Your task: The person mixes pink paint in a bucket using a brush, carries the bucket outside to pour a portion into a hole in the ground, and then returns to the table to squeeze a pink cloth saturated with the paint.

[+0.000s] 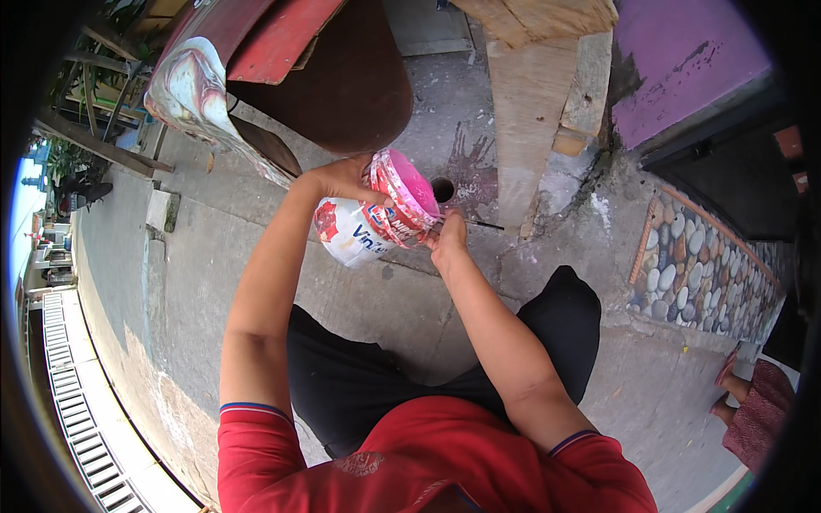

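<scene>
A paint pail point(399, 200) with a red and white side is tilted between my hands, with bright pink paint point(414, 181) inside and smeared on its rim. My left hand point(349, 181) is closed on the pail's far left side, with the thumb over the label. At the near right of the rim, my right hand point(448, 239) pinches a thin dark stick point(487, 225), one end of which sticks out to the right. What the stick's other end looks like is hidden. A white part with blue lettering point(355, 231) shows beneath the red band; I cannot tell whether it is a second container.
Ahead stands a large brown curved panel point(351, 85) with a red board point(282, 43). Wooden boards point(530, 111) lean to the right, by a purple wall point(684, 60). A small round dark opening point(442, 189) sits beyond the pail. Another person's feet point(725, 389) are at the right.
</scene>
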Motion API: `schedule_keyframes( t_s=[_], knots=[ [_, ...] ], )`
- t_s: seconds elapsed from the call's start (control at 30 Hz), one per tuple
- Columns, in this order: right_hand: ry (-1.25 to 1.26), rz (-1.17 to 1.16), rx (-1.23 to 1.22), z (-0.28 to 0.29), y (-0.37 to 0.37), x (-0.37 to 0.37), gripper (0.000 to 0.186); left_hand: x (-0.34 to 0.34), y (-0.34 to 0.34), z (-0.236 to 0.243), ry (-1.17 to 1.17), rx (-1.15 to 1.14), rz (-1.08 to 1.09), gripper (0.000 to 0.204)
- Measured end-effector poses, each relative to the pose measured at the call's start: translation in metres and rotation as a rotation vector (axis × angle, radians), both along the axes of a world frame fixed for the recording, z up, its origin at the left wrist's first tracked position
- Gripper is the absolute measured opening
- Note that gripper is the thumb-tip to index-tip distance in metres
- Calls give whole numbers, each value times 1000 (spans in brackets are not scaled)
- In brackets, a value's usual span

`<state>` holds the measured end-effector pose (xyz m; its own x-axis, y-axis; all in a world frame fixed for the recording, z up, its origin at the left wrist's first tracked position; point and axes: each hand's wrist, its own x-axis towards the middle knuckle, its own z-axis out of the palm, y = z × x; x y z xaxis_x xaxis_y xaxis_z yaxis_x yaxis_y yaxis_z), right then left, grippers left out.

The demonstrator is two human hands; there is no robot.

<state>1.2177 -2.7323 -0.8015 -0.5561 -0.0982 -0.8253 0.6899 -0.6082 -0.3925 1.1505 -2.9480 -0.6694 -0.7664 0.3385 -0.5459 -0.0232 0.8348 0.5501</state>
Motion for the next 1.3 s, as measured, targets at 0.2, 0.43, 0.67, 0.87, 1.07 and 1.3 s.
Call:
schedule_keyframes(
  t_s=[0.2, 0.43, 0.67, 0.87, 1.07, 1.3],
  knots=[
    [-9, 35, -20, -3, 2, -1, 44, -4, 1, -2, -27, -17, -13, 126],
    [-24, 10, 19, -8, 2, -3, 44, -2, 5, 2, -56, -44, -4, 129],
    [2, 50, 53, 1, 1, -1, 42, 13, -7, -8, -78, 85, 79, 130],
    [278, 10, 262, 3, -7, 7, 49, 72, -20, -8, 147, 158, 140, 130],
    [680, 79, 431, 17, -17, 22, 52, 132, -42, -29, 230, 270, 224, 134],
    [833, 239, 549, 32, -22, 31, 53, 160, -55, -32, 267, 309, 314, 134]
  ],
)
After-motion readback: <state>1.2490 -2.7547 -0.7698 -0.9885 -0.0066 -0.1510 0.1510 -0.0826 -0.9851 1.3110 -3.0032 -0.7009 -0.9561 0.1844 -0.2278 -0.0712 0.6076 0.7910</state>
